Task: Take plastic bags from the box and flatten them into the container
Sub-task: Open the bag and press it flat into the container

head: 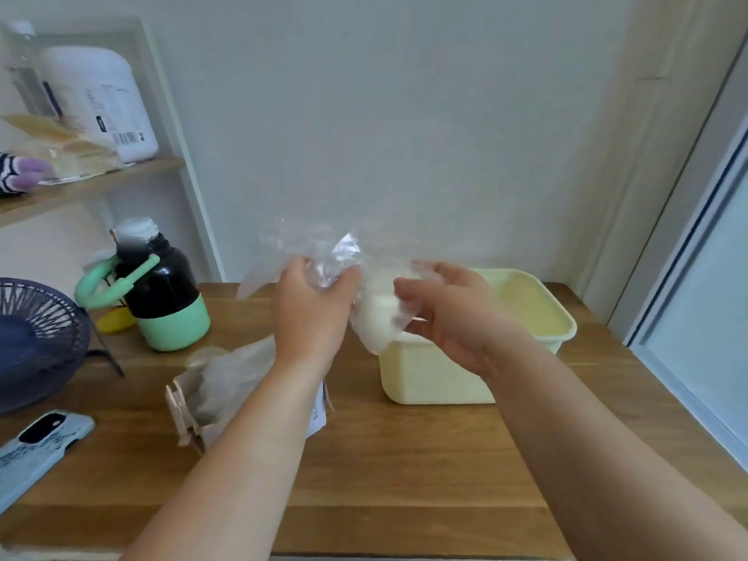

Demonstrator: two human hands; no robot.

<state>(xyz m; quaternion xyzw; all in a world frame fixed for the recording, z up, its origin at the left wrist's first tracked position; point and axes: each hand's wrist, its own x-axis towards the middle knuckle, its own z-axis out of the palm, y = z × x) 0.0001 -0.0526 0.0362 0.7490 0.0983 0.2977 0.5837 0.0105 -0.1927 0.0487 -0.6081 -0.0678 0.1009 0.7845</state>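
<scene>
Head view: your left hand has its fingers curled round the crumpled upper part of a clear plastic bag. Your right hand holds the bag's milky lower end in curled fingers. The bag hangs in the air between both hands, bunched and not yet flat, over the near left corner of the pale yellow container. The container lies below you and to the right, its long axis running away toward the far right, so your right hand is the nearer one. The next move looks to be down and rightward into it. The cardboard box, with more bags showing, sits under your left forearm
</scene>
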